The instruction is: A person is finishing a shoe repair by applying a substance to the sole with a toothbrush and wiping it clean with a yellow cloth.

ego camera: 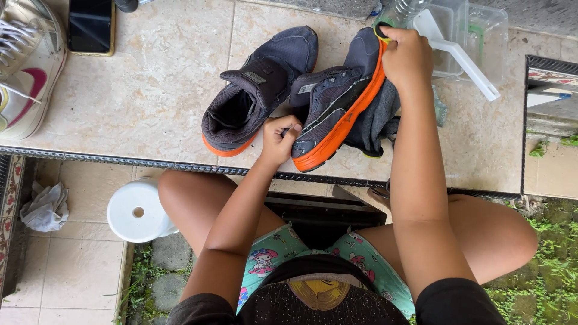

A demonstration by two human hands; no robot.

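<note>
Two dark grey shoes with orange soles lie on a tiled ledge (150,90). The right-hand shoe (328,105) is tipped on its side, sole edge facing me. My left hand (278,139) grips its heel end. My right hand (407,57) presses a small yellow-green thing against the toe end of the orange sole; most of it is hidden under my fingers. The other shoe (256,87) rests upright just left of it, untouched. A dark grey cloth (376,120) lies under and behind the tipped shoe.
A white and pink sneaker (24,66) and a black phone (90,25) lie at the far left. Clear plastic containers (481,33) and a white scoop (460,60) stand at the back right. Below the ledge are a white roll (137,210) and a crumpled cloth (45,207).
</note>
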